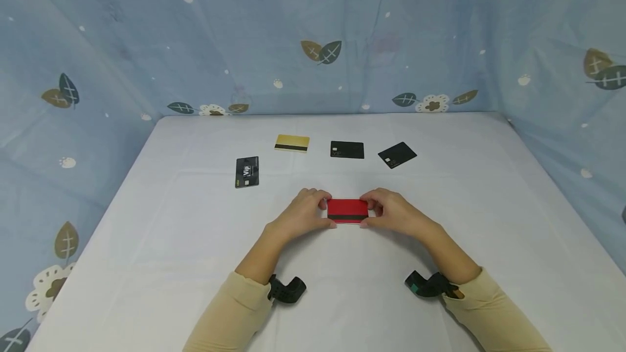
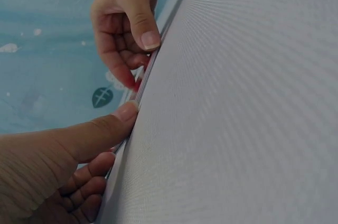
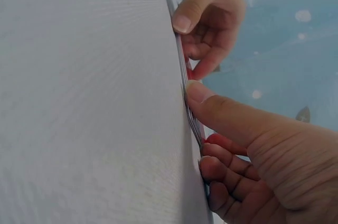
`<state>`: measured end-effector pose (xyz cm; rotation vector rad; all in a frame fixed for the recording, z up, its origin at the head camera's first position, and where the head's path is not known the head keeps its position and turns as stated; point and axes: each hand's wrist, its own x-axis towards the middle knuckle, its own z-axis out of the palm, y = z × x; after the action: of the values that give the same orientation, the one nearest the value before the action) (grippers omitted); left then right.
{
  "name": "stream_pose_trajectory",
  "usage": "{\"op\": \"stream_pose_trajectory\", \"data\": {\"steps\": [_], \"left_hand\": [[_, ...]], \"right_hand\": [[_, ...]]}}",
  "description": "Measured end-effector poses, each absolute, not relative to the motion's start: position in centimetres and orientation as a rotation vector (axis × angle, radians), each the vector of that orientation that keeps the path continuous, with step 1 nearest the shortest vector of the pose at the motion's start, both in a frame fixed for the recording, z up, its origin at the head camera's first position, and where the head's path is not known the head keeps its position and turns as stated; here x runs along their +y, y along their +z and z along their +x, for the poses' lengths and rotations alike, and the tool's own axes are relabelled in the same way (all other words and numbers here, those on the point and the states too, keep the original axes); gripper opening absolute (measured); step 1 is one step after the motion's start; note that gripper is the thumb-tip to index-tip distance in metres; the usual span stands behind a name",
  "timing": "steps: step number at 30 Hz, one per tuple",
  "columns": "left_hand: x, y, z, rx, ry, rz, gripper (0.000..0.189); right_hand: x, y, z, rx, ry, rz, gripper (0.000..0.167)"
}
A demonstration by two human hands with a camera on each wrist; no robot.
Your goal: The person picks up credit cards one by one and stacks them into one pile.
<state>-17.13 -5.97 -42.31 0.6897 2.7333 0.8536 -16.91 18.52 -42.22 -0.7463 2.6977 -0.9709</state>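
Observation:
A red card [image 1: 347,208] with a black stripe lies at the middle of the white table, topping a small stack whose layered edges [image 3: 186,78] show in the right wrist view. At its left end my left hand [image 1: 307,212] pinches the stack between thumb and fingers. From the opposite end my right hand [image 1: 391,212] grips it the same way, thumb on the near edge and fingers at the far edge. Both hands rest low at the tabletop. How many cards lie under the red one cannot be told.
Beyond the hands lie a black Vip card [image 1: 246,172], a gold card [image 1: 292,143] with a dark stripe, a black card [image 1: 347,150], and a tilted black card [image 1: 397,155]. White cloth covers the table [image 1: 161,232]. A blue patterned curtain [image 1: 274,26] hangs behind.

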Motion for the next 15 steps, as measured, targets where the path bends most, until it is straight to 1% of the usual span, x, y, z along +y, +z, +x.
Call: {"op": "stream_pose_trajectory", "data": {"steps": [4,15], "left_hand": [[-5.99,-42.22,-17.02,2.737,0.860,0.691,0.052],[-6.20,-43.01,-17.32,2.754,0.872,0.813,0.048]], "right_hand": [[18.48,-42.05,-16.91,2.692,-0.959,-0.757,0.052],[18.61,-41.90,-17.12,2.676,-0.945,-0.777,0.046]]}}
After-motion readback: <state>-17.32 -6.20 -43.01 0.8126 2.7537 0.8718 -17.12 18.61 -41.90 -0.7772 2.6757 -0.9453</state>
